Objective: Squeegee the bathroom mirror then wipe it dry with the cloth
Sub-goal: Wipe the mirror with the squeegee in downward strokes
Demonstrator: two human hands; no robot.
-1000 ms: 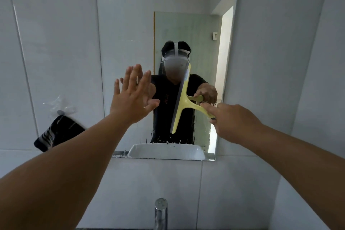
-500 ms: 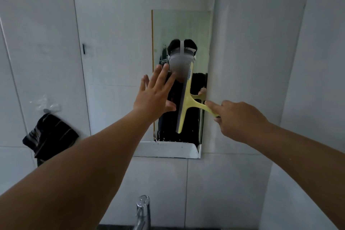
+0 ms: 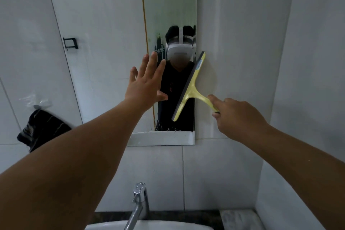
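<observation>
Yellow squeegee (image 3: 190,87) at mirror's (image 3: 119,24) right edge, frame centre
Right hand (image 3: 237,115) grips handle; left hand (image 3: 147,84) spread flat. Risk: blade overruns onto wall, leaving streaks. Dark cloth (image 3: 40,129) hangs lower left

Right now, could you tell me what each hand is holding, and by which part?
The right hand grips the yellow squeegee by the far end of its handle. The left hand holds nothing, fingers spread at the mirror.
</observation>
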